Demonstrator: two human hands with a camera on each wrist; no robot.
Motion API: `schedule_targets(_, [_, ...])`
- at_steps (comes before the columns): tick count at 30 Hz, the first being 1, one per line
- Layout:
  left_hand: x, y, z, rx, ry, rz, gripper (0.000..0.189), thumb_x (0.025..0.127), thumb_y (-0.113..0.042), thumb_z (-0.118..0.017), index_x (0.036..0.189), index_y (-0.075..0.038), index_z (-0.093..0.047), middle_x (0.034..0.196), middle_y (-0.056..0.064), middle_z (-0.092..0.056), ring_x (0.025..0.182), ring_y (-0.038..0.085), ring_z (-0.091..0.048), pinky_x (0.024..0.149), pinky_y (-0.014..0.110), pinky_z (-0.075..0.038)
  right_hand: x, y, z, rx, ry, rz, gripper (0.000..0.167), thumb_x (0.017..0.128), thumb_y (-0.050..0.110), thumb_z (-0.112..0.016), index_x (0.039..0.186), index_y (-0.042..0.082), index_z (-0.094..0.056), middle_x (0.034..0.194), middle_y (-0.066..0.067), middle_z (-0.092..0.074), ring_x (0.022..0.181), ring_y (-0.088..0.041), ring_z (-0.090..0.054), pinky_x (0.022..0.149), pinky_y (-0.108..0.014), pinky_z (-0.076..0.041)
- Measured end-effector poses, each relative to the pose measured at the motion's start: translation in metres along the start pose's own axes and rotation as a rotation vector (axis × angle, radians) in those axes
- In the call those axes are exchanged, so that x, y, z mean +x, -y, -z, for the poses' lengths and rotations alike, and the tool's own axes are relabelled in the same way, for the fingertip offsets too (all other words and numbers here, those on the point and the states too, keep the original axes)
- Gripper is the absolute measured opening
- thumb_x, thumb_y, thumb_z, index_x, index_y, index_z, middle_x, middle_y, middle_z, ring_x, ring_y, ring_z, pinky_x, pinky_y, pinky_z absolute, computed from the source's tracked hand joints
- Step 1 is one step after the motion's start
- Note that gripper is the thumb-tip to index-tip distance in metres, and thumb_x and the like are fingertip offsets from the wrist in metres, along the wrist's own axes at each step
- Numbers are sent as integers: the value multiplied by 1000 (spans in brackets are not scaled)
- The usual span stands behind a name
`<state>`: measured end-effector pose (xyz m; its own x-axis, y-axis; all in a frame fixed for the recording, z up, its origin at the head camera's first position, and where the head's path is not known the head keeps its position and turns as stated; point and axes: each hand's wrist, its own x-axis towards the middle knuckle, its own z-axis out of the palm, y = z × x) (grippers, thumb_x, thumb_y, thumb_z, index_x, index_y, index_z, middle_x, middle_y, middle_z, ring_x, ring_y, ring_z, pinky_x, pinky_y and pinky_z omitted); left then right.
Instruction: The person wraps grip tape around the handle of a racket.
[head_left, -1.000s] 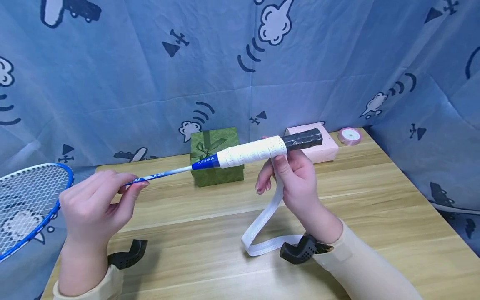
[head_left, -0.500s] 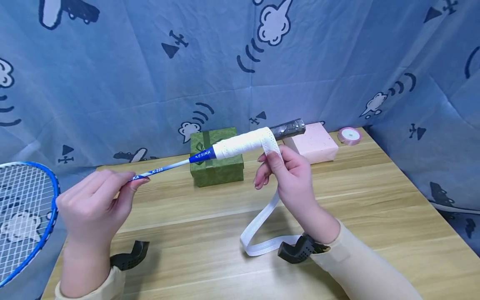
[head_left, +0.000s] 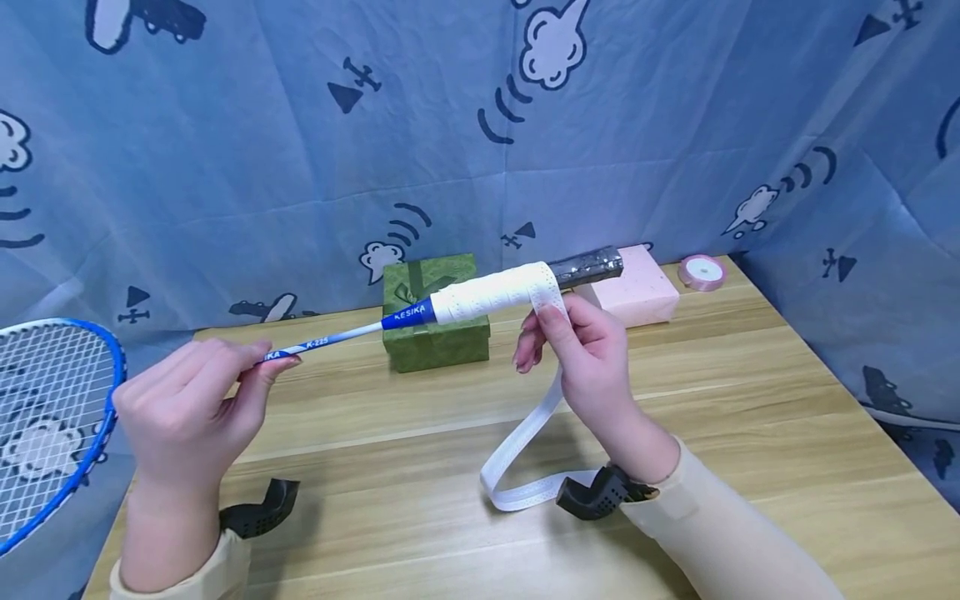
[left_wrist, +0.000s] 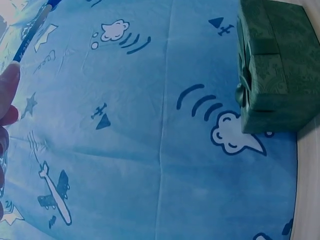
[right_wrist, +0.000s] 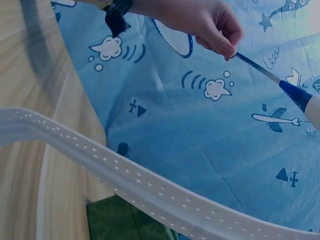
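Blue cloth (head_left: 442,125) walling the tabletop (head_left: 375,492) suggests a makeshift booth

The head view is bright and fairly sharp, with soft shadows and a pale sheen on the table (head_left: 420,546). Both wrist views look dimmer, bluish and softer.

Head view looking forward-down, closer wrist views facing cloth (left_wrist: 125,130), all sharing green box (head_left: 438,350)

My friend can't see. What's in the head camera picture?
The left hand pinches a racket while the right hand holds white tape wound partway along the handle. Behind are a green box, a pink box and a roll on a table.
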<state>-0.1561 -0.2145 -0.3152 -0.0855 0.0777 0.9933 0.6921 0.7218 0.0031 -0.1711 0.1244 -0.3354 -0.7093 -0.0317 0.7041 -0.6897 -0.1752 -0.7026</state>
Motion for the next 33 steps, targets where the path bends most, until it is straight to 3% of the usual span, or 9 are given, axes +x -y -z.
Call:
schedule_targets(5, [-1,0,1,-41,22,3,49,94,-39,-77,64,-2,-70,53,8,-61,37,22,-41,39,28,-19,-1,-4,1,-21,-20,33,32,107,4,-52,86,-19,-57,65,-4,-68,53,-15,-65,53,-26,-54])
schedule_targets(11, [-3,2,0,-46,27,-18,51,95,-41,-76,63,-2,-69,49,6,-55,36,19,-36,38,29,-16,-2,-7,2,-43,-38,-6,38,108,14,-56,85,-17,-56,62,-3,-68,50,-16,-64,51,-27,-54])
schedule_targets(13, [-2,2,0,-41,33,-31,51,96,-42,-75,64,-2,-69,49,5,-54,36,19,-35,37,30,-16,-1,-8,2,-30,-34,-17,42,108,17,-56,81,-14,-52,62,-2,-68,49,-17,-64,50,-28,-53])
schedule_targets(20, [2,0,-2,-65,40,-61,52,97,-41,-73,62,-3,-67,47,3,-49,36,18,-31,36,29,-13,-2,-9,3,-11,-4,-9,54,109,35,-51,89,-15,-52,65,-4,-69,51,-17,-65,48,-30,-54])
schedule_targets(23, [3,-2,-1,-65,85,-56,52,98,-40,-71,63,-3,-67,48,3,-50,36,17,-31,36,29,-15,-3,-9,3,-22,-9,1,54,110,34,-48,87,-14,-53,63,-5,-68,50,-17,-65,47,-29,-52])
schedule_targets(29, [6,-4,5,0,275,-30,54,100,-52,-65,73,-5,-71,54,-2,-51,42,10,-32,38,25,-21,-3,-9,2,10,-22,-2,52,111,30,-49,85,-15,-51,61,-5,-67,47,-17,-63,46,-29,-50])
schedule_targets(31, [6,-5,4,2,280,-30,53,99,-52,-65,75,-5,-72,55,0,-55,42,10,-34,39,25,-22,-3,-9,1,18,-24,-2,52,110,31,-49,86,-15,-50,62,-4,-67,47,-16,-63,45,-29,-50])
schedule_targets(33, [5,-7,3,-9,237,-39,51,100,-48,-65,74,-5,-72,56,2,-58,41,13,-33,38,27,-21,-3,-8,2,24,-23,-2,53,110,32,-49,88,-15,-50,62,-4,-67,47,-16,-63,45,-28,-49])
